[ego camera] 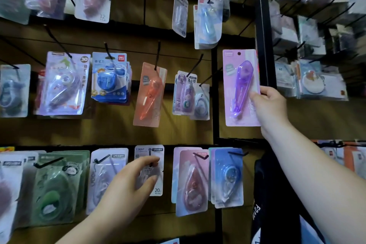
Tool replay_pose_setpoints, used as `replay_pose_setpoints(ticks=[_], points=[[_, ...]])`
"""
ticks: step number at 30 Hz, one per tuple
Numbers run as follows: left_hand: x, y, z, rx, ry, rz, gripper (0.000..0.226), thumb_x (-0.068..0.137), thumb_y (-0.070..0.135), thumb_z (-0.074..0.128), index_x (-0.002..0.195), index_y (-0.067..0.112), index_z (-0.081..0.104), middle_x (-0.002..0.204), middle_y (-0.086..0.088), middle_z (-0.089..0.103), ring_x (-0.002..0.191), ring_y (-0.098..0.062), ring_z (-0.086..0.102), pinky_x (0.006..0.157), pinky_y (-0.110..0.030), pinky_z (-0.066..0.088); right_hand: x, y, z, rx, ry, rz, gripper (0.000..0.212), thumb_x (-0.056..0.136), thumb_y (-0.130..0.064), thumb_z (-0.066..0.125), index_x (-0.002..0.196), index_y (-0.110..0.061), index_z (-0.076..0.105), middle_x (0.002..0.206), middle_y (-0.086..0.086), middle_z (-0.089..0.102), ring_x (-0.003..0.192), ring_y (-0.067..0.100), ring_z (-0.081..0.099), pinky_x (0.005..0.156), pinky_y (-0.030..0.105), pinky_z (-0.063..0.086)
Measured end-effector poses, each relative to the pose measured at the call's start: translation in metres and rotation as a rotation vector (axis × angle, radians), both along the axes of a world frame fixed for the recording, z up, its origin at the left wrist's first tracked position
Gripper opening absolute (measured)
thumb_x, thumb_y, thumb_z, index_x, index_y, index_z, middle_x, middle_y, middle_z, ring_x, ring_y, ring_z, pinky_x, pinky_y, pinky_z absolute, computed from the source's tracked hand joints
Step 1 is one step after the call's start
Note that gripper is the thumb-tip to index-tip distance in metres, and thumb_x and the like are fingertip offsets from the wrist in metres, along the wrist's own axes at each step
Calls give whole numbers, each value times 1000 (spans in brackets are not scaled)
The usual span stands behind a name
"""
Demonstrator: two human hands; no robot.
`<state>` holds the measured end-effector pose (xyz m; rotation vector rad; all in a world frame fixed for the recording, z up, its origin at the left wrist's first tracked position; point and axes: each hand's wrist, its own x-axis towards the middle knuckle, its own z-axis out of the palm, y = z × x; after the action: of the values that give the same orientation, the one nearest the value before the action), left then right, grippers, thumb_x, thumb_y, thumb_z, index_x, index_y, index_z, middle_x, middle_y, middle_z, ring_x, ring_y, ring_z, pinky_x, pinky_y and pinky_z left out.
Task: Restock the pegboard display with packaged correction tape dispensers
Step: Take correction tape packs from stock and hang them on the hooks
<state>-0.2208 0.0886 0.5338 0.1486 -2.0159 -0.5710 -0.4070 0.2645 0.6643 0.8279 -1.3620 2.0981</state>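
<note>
Purple pack point(240, 87): right of orange pack point(149, 95), unhung, right grip point(267, 103) pinching its lower edge. Left grip point(138, 180) pinches grey pack point(141, 151), below orange pack. Advice: keep level, lead with hole point(239, 53).

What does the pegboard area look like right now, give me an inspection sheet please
Surface: brown pegboard with black hooks, mostly stocked.
Job's things: purple correction tape package held up, off any hook; white-carded package hanging in bottom row.
Clutter: nothing seen.
Hands: right hand grips the purple package's lower right edge; left hand pinches the white-carded package.
Cables: nothing seen.
Surroundings: blurred neighbouring rack on the right.
</note>
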Motion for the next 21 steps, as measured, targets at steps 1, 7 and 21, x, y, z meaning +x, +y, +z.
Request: replay_pose_setpoints(ticks=[1,7,21], points=[[1,1,0,7,1,-1,32,85,15,56,104,40,48,106,23,53,105,-3,48,91,-17,32,1,-2,2,17,1,3,26,88,-5,48,112,-6,58,70,-7,54,60,6,49,54,15,41],[6,5,1,30,-54,2,33,87,17,55,106,42,45,113,21,52,108,-5,47,99,-24,37,4,-6,6,69,-14,18,24,88,-7,49,109,-4,60,76,1,56,62,9,49,58,20,40],[9,8,4,58,-86,9,35,88,17,52,112,40,43,117,22,47,112,-4,45,101,-29,41,25,-7,4,62,32,42,18,90,-8,48,100,-16,59,70,-7,55,61,6,51,41,4,41]])
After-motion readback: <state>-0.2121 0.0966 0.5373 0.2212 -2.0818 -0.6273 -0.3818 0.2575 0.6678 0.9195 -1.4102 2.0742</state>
